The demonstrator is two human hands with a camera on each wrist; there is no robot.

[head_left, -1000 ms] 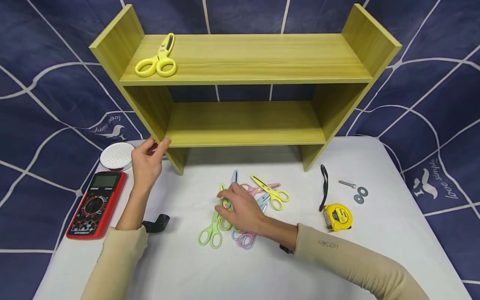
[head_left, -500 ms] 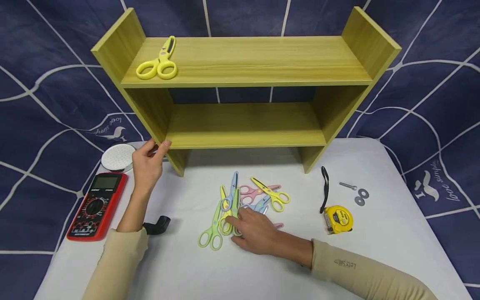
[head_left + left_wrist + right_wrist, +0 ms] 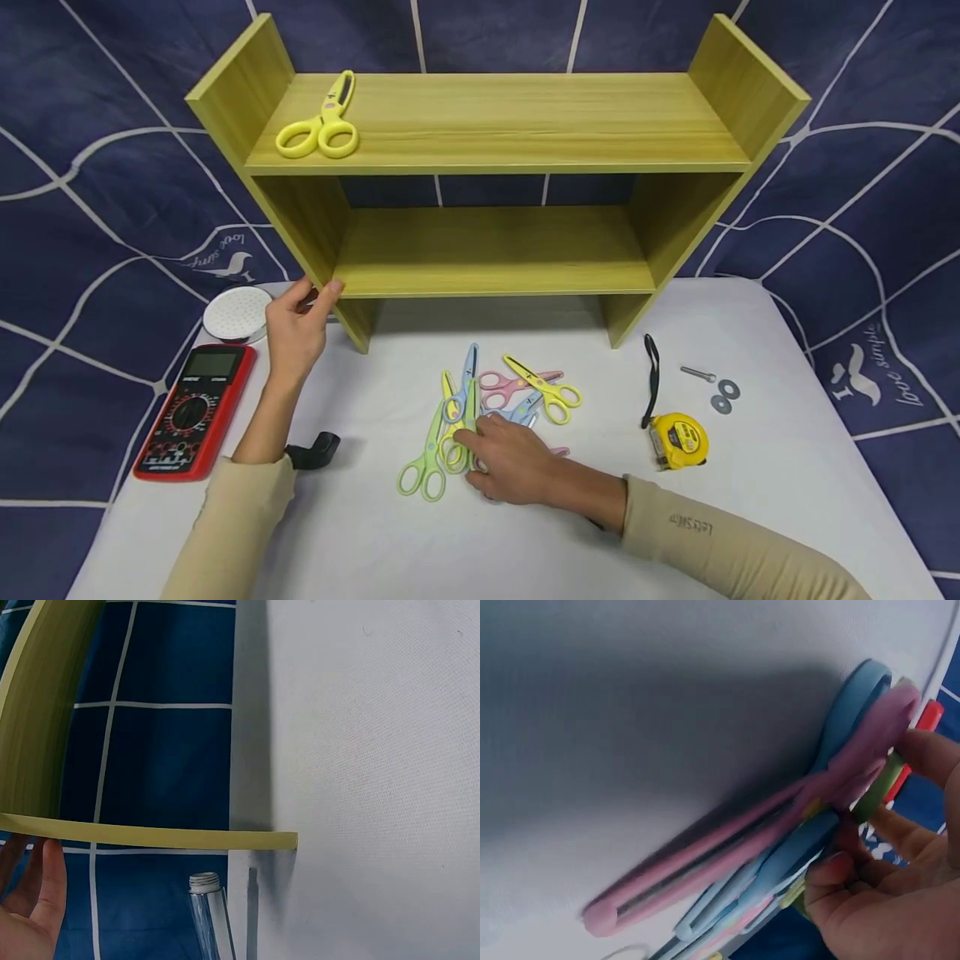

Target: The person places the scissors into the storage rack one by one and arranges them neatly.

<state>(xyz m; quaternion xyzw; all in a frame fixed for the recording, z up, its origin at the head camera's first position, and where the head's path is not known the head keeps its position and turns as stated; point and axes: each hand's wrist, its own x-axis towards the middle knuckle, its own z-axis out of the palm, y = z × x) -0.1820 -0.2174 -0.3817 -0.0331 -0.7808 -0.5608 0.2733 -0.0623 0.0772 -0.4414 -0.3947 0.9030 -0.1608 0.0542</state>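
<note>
- The right hand [image 3: 517, 467] lies low on the pile of scissors [image 3: 480, 417], fingers curled among the handles; the wrist view shows fingertips [image 3: 832, 870] pinching into pink and blue handles [image 3: 840, 787].
- Nothing is lifted yet: the pile rests on the table [image 3: 787, 467], with blades fanning out beyond the knuckles.
- The left hand [image 3: 296, 321] grips the shelf [image 3: 495, 125] at its lower front corner, thumb on the edge.
- One yellow pair [image 3: 318, 125] lies on the top board, far above the left hand: by my reading one pair is stored and the rest remain.
- The lower board holds nothing.
- Right of the right hand is a tape measure [image 3: 678, 439]; by the left wrist is a multimeter [image 3: 195, 408].
</note>
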